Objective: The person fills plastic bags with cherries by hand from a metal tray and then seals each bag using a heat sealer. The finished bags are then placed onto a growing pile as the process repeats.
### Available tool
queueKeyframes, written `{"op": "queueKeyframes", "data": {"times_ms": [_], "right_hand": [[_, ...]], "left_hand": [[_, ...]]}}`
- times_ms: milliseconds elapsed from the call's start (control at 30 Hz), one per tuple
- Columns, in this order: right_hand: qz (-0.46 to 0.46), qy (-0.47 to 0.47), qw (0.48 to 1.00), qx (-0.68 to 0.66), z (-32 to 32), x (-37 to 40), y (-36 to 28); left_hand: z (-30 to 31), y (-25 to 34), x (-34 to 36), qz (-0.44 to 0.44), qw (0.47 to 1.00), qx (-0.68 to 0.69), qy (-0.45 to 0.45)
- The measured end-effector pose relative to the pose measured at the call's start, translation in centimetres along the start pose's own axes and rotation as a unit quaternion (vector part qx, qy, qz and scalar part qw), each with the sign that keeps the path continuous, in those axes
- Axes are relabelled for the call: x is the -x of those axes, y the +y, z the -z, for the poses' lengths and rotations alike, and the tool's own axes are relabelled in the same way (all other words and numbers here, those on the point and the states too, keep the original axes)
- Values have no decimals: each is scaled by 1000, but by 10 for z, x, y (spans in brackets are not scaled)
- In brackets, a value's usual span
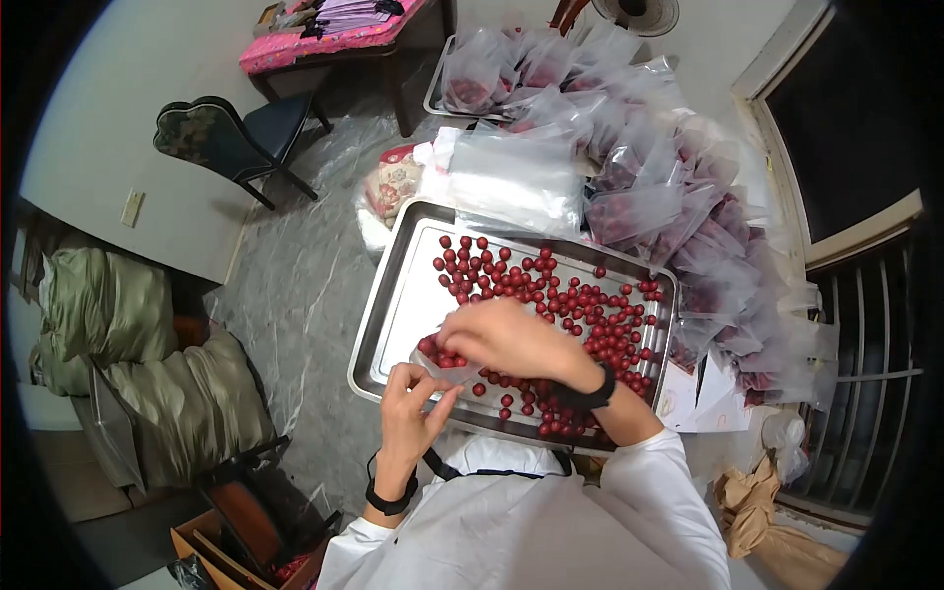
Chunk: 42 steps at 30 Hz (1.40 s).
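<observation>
Many small round dark-red balls (615, 339) lie loose in a large metal tray (366, 339) in front of me. At the tray's near left side is a small clear plastic bag (454, 374) with several red balls in it. My left hand (411, 408) pinches the bag's near edge between thumb and fingers. Over the bag's mouth, my right hand (506, 336) is palm down with its fingers curled in at the balls. Whatever those fingers hold is hidden beneath the hand.
Beyond the tray lies a stack of flat clear bags (516, 177). Filled plastic bags (649, 197) are heaped at the back and right. Papers (703, 398) lie right of the tray. A chair (231, 138), a pink-covered table (324, 44) and green sacks (187, 393) stand to the left.
</observation>
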State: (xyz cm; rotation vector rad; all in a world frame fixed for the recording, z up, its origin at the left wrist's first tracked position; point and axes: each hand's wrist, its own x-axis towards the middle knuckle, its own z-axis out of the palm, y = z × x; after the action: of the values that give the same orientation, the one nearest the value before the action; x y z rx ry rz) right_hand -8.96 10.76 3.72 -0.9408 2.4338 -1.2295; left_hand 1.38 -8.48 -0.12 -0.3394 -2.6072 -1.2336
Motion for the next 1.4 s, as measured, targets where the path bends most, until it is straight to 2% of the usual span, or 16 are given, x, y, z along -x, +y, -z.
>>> {"op": "queueKeyframes", "data": {"times_ms": [33, 100, 167, 233, 267, 333, 400, 567, 633, 833, 900, 1000, 1100, 1233, 1333, 1400], "right_hand": [[5, 56, 998, 2, 12, 4, 7], [-54, 145, 987, -45, 29, 4, 29], [-90, 191, 976, 53, 29, 5, 85], [-162, 163, 969, 90, 27, 8, 135], [-163, 164, 969, 92, 23, 8, 155], [-243, 127, 954, 124, 14, 8, 188], [-241, 121, 953, 141, 6, 8, 204], [-260, 95, 942, 188, -13, -8, 211], [-293, 48, 923, 244, -18, -16, 211], [-348, 1, 904, 249, -23, -30, 195], [-346, 39, 900, 264, -27, -31, 193], [-376, 35, 893, 246, -31, -34, 198], [-349, 55, 905, 235, -33, -32, 208], [-363, 58, 896, 250, -34, -35, 203], [-385, 21, 881, 273, -33, -36, 197], [-363, 57, 890, 270, -33, -32, 196]], "left_hand": [[0, 0, 0, -2, 1000, 1, 2], [-2, 0, 0, 2, 1000, 8, 1], [-3, 1, -1, 3, 1000, 15, -1], [-4, 1, -2, -1, 1000, 5, -1], [-4, 1, -2, -2, 1000, 7, -2], [-3, 1, -3, 0, 1000, -4, -5], [-4, 1, -3, 1, 1000, 1, -5], [-2, 1, -1, 7, 1000, -4, -9], [-2, 2, 0, 15, 1000, -8, -17], [-2, 3, 1, 16, 1000, -10, -17], [-2, 2, 1, 17, 1000, -10, -19], [-3, 2, 0, 14, 1000, -10, -18], [-2, 4, -1, 14, 1000, -6, -17], [-3, 3, -1, 7, 1000, -7, -17], [-2, 3, 0, 8, 1000, -10, -21], [-2, 3, -1, 7, 1000, -12, -22]]}}
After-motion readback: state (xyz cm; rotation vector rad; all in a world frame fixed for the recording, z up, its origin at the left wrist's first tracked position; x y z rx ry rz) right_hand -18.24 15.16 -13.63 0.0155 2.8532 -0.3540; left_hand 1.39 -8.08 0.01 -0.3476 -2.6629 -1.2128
